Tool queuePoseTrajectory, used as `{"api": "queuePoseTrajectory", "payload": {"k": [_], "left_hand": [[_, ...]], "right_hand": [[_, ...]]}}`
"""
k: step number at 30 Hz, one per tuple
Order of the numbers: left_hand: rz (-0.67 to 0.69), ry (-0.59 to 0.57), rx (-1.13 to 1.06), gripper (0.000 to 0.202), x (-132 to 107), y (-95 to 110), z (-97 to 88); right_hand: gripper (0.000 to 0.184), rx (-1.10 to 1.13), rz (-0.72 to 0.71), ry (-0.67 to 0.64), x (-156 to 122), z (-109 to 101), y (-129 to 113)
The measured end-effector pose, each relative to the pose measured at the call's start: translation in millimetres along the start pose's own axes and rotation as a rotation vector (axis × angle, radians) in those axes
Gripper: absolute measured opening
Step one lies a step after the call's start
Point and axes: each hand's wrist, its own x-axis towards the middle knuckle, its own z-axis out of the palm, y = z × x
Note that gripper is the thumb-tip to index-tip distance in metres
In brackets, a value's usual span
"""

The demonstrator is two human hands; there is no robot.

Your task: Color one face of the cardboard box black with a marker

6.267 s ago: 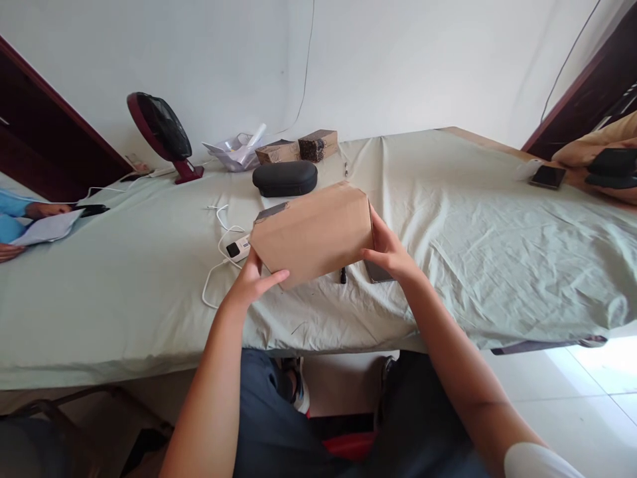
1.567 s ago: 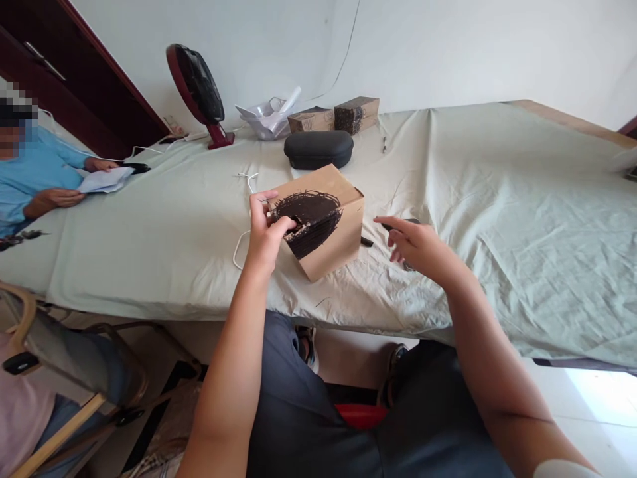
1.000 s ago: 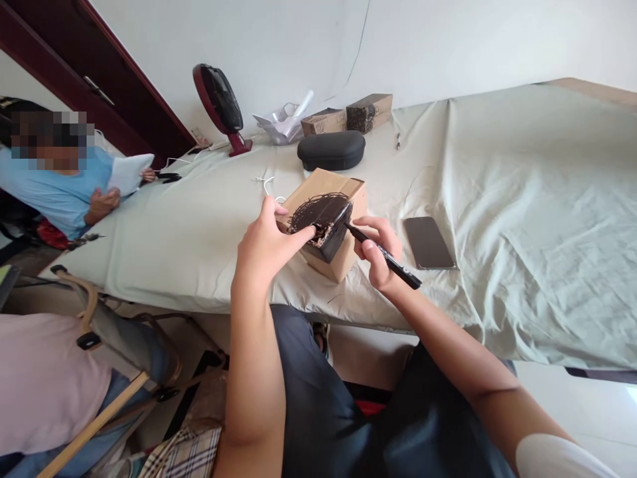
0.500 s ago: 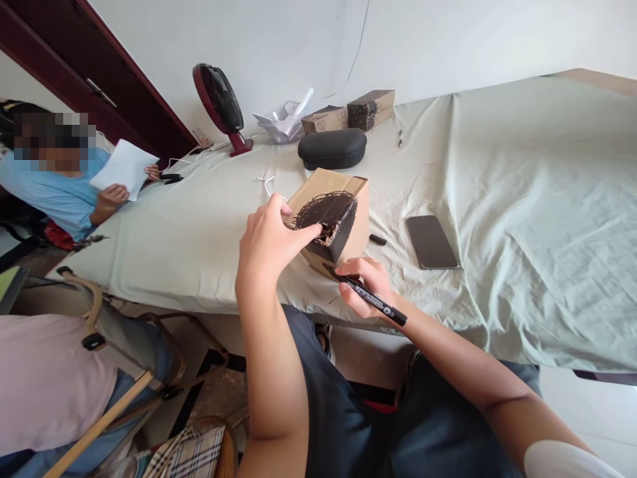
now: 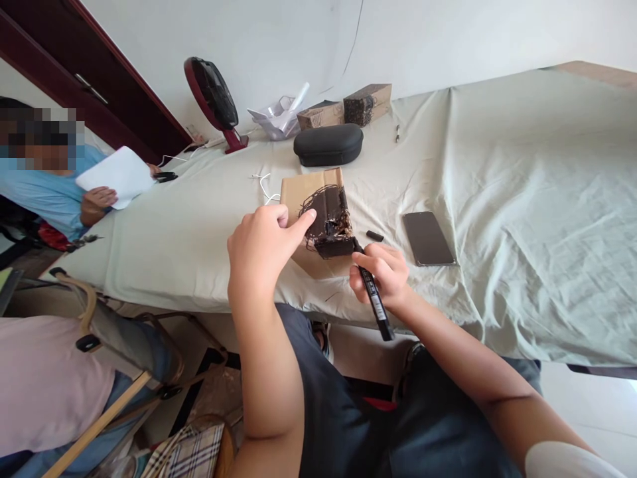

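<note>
In front of me on the cloth-covered table is a cardboard box (image 5: 311,186). One of its corners is scribbled over in black and torn open. My left hand (image 5: 266,245) grips the box from the left, its thumb lying on the blackened top; the other fingertips are partly hidden. In my right hand (image 5: 383,272) is a black marker (image 5: 373,295), its tip at the right side of the dark corner. A black marker cap (image 5: 375,236) lies just right of the box.
A smartphone (image 5: 428,239) lies to the right. Behind the box are a black hard case (image 5: 328,145), more cardboard boxes (image 5: 368,106), a plastic basket (image 5: 279,119) and a fan (image 5: 213,96). At the left a person (image 5: 44,186) holds white paper (image 5: 117,176).
The box has turned, so its blackened corner now faces more to the right and toward me. My right hand has moved the marker tip up to the corner's right side.
</note>
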Motion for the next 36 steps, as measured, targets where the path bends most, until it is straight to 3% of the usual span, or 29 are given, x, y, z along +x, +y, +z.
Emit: {"api": "queuePoseTrajectory", "payload": {"k": [5, 12, 15, 17, 19, 25, 36], "left_hand": [[-0.103, -0.113, 0.191, 0.065, -3.9, 22.4, -6.4], [-0.138, -0.186, 0.330, 0.056, -5.3, 31.9, -9.8], [-0.176, -0.167, 0.277, 0.040, -3.2, 23.2, -7.7], [-0.185, -0.155, 0.182, 0.054, -0.9, 14.8, -5.3], [-0.165, -0.180, 0.083, 0.073, 2.0, 6.3, -2.1], [-0.023, -0.347, -0.149, 0.073, 10.2, -7.8, 7.0], [-0.063, -0.376, -0.092, 0.073, 13.1, -4.1, 8.0]], "right_hand": [[0.011, -0.025, -0.081, 0.002, 4.3, -1.5, 4.2], [0.018, 0.089, 0.012, -0.224, 14.1, 0.6, -12.0], [0.013, 0.135, 0.064, -0.111, 23.3, -4.1, -13.0], [0.007, 0.138, 0.166, -0.068, 32.8, -9.9, -10.9], [0.005, 0.151, 0.244, -0.094, 44.0, -15.7, -7.8], [0.008, 0.186, 0.344, -0.217, 73.6, -17.6, -2.4], [0.020, 0.166, 0.528, 0.005, 71.5, -11.1, 20.1]]}}
